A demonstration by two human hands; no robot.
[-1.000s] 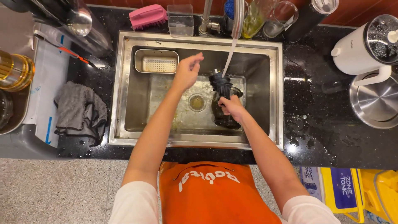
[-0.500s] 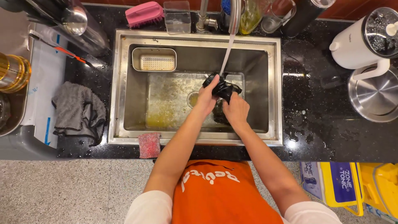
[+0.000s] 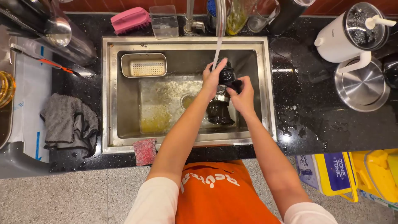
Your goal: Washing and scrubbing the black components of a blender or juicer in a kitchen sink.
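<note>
Over the steel sink (image 3: pixel 124 89), under the thin stream of water (image 3: pixel 216 49) that falls from the tap (image 3: pixel 221 12), both my hands are wrapped round a small black part (image 3: pixel 228 76). My left hand (image 3: pixel 212 79) grips its left side, fingers curled over the top where the water lands. My right hand (image 3: pixel 243 94) closes on its right and lower side, thumb turned toward the other hand. Just below my hands a taller dark vessel with a ribbed metal band (image 3: pixel 219 110) stands on the sink floor, near the drain (image 3: pixel 188 101); I cannot tell whether the black part touches it.

Along the back left of the basin rests a cream perforated tray (image 3: pixel 144 65). On the front rim lies a pink scrubbing sponge (image 3: pixel 144 151), hanging a little over the edge. Left of the sink a grey cloth (image 3: pixel 68 124) is crumpled on the black counter (image 3: pixel 315 120). Behind the sink, a pink brush (image 3: pixel 132 19) sits beside a clear square container (image 3: pixel 164 21). To my right, well apart from my hands, stand a white jug with a clear lid (image 3: pixel 352 35) and, just in front of it, a round steel lid (image 3: pixel 364 87). Water drops speckle the counter on that side.
</note>
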